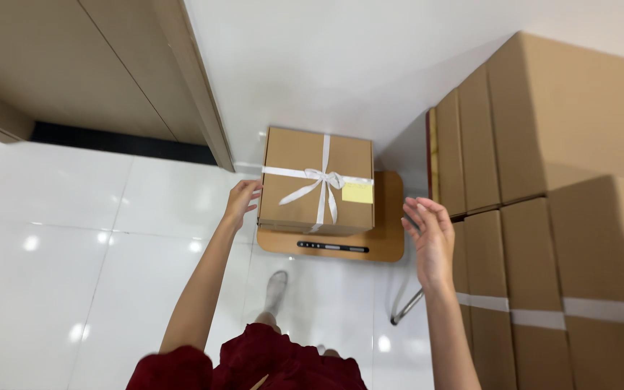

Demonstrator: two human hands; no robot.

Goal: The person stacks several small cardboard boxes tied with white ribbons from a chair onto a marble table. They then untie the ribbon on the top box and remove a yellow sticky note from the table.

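A brown cardboard box tied with a white ribbon and bow, with a small yellow note on its lid, rests on a small wooden table. My left hand reaches to the box's left side, fingertips at or just touching its edge, holding nothing. My right hand hovers open to the right of the box, apart from it, fingers spread and palm facing left.
Tall stacks of plain cardboard cartons stand close on the right. A white wall is behind the table and a wooden door frame at the upper left. White glossy floor tiles lie below.
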